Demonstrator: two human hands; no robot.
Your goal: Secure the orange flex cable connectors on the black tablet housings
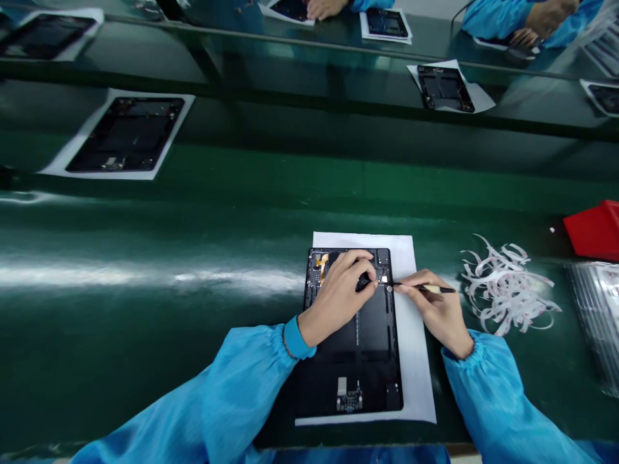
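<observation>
An opened tablet [374, 354] lies on a white paper sheet [420, 386], its dark inside with circuit parts facing up. My left hand [341, 293] is over its upper part, thumb and fingertips brought together in a pinch near the upper right. Something dark shows inside that pinch, but I cannot make out whether it is held. At the tablet's right edge, my right hand [438, 312] grips slim black tweezers [442, 289] with a pale middle. Their tip points left, close to a small round silver part [389, 289].
A heap of white peeled strips [507, 287] lies to the right, beside a red bin [594, 229] and stacked clear plastic trays [597, 316]. Further tablets on paper [130, 135] sit beyond a raised ledge [309, 48]. Co-workers' hands [549, 19] are at the far side.
</observation>
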